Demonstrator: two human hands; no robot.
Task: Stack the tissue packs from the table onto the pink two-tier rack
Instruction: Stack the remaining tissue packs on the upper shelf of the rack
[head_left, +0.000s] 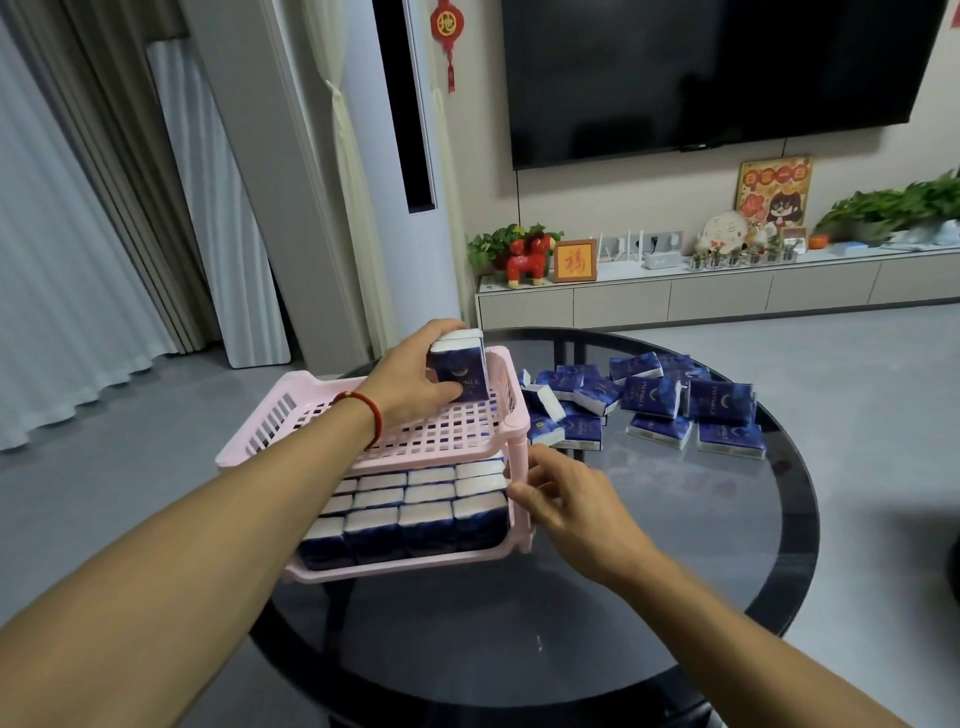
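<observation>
the tissue pack (460, 375) in play stands upright at the far right corner of the top tier (415, 431) of the pink rack (322, 415), dark blue face toward us, white end up. the left hand (410, 382) grips it, fingers over the top and thumb low on the front. holding it on end looks deliberate, since the lower tier (405, 564) is filled with packs set upright in tight rows (410, 512), and starting from a corner would let the next ones line up against the rim.

the right hand (563, 501) is at the rack's near right post (521, 457), fingers loosely curled beside it. it seems to be steadying the light frame while the other hand presses down, though i cannot tell whether it truly clasps the post or only touches it.

the rest of the packs (649, 402) lie in a loose heap on the dark glass table (675, 597), just right of the rack, some flat and some tilted, so much of the work is left.

the left forearm covers part of the top tier's grid, so anything under it is hidden. the back rows below sit in shadow and cannot be counted. the pack's lettering is partly behind the thumb. the heap overlaps itself too much to count.
</observation>
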